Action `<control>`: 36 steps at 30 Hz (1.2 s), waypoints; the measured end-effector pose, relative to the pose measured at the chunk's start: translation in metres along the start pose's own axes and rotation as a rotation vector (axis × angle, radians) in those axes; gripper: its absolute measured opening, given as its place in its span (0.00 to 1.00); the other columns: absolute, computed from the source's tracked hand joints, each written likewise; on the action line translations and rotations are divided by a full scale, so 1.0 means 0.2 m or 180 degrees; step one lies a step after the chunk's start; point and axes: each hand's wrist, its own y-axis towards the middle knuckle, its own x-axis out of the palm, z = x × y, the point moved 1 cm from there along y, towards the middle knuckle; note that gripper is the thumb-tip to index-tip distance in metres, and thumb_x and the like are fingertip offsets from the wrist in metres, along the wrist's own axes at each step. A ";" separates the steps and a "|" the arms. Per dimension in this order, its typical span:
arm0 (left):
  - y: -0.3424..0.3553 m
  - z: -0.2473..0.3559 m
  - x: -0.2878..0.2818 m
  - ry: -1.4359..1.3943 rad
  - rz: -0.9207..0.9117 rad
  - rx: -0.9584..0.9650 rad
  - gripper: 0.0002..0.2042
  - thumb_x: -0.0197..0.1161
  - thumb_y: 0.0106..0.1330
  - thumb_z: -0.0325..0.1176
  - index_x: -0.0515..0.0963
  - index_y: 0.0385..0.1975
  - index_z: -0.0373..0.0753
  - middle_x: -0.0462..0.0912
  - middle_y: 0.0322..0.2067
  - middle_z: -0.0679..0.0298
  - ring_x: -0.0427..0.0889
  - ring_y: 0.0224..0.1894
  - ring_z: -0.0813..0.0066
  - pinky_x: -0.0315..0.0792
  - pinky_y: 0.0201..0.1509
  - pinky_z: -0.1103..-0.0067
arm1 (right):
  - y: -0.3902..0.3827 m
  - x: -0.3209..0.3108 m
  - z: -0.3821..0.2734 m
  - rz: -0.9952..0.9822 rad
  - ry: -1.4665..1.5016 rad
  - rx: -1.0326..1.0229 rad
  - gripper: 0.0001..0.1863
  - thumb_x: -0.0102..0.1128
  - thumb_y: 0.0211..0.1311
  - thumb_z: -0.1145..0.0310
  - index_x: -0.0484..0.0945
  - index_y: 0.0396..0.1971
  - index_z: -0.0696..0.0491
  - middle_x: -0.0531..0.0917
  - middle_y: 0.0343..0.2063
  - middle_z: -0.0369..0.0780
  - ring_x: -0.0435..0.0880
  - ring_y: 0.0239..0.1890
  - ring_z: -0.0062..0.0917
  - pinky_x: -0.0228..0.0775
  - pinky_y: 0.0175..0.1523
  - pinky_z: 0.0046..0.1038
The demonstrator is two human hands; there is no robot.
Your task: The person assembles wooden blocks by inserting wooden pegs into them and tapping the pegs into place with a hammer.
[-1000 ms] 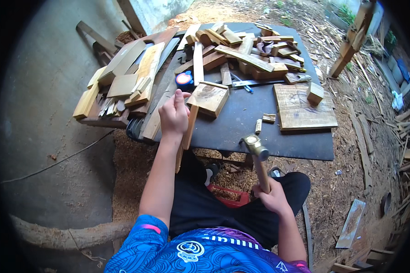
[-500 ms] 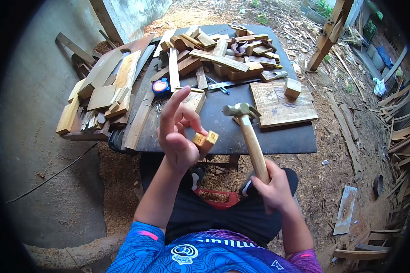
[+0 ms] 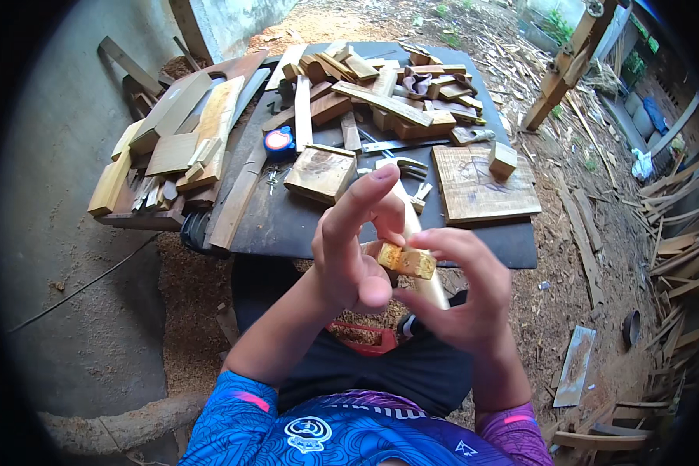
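My left hand (image 3: 355, 245) holds a small L-shaped piece of wood (image 3: 409, 262), its pale end faces turned toward me, while the index finger points up. At the right of this piece is my right hand (image 3: 470, 283), its thumb and fingers apart around the wood's end; whether the fingertips touch it is hard to tell. Behind both hands lies a claw hammer, its metal head (image 3: 404, 165) on the dark table and its pale wooden handle (image 3: 431, 289) reaching past the near edge, partly hidden by my fingers.
The dark table (image 3: 268, 225) bears a heap of wood offcuts (image 3: 384, 101), a blue tape measure (image 3: 278, 141), nails (image 3: 273, 180), a square block (image 3: 320, 172) and a wide board (image 3: 481, 190) with a small cube (image 3: 502, 159). More offcuts (image 3: 171, 154) lie left. A wooden post (image 3: 563, 74) stands right.
My right hand has let go of the hammer, which now lies on the table, and has come over to the wood piece. My left hand has moved right with the piece, now turned.
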 end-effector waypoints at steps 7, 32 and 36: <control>-0.04 0.01 0.01 0.0065 -0.0632 -0.1070 0.35 0.52 0.75 0.66 0.82 0.51 0.32 0.81 0.33 0.57 0.81 0.28 0.67 0.75 0.32 0.73 | -0.12 0.03 0.07 0.0547 0.0401 0.0456 0.19 0.78 0.54 0.81 0.83 0.46 0.59 0.87 0.44 0.46 0.91 0.43 0.32 0.84 0.50 0.29; -0.29 0.07 0.00 0.0426 -0.1924 -0.1798 0.20 0.75 0.62 0.46 0.77 0.42 0.40 0.83 0.27 0.56 0.87 0.30 0.54 0.79 0.31 0.64 | -0.28 -0.02 0.18 0.0925 0.0743 0.1004 0.20 0.80 0.53 0.77 0.80 0.43 0.58 0.80 0.41 0.41 0.81 0.44 0.26 0.77 0.48 0.26; -0.28 0.14 0.05 0.0587 -0.2069 -0.2081 0.18 0.74 0.63 0.46 0.76 0.39 0.40 0.84 0.27 0.55 0.87 0.28 0.53 0.79 0.29 0.64 | -0.30 -0.06 0.17 0.0902 0.0968 0.1141 0.19 0.75 0.58 0.80 0.76 0.46 0.59 0.76 0.40 0.40 0.79 0.42 0.23 0.74 0.49 0.24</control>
